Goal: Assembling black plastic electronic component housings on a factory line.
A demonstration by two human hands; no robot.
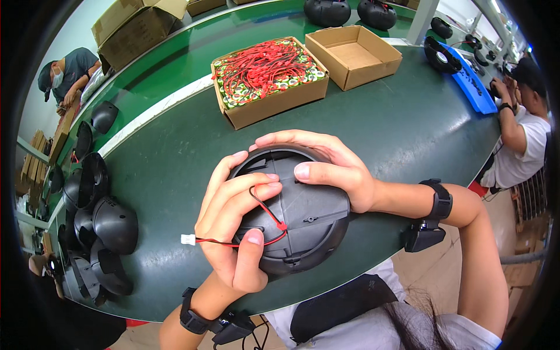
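Observation:
Between both hands I hold a round black plastic housing (309,204), its flat ribbed side facing up, just over the green table. My left hand (233,227) wraps its left side, fingers lying on the top face and thumb near the lower left. A red and black wire (269,217) crosses the housing by my left fingers, and its white connector plug (188,240) sticks out to the left past the hand. My right hand (332,166) grips the far right rim, thumb pressed on top and fingers around the back edge. What lies under the housing is hidden.
Beyond the housing stands a cardboard box (280,104) packed with green-wrapped cells and red wires. Beside it is an open cardboard box (356,55). Several black shells (115,224) crowd the left edge. At right lies a blue tray (472,87), near a seated person (522,128).

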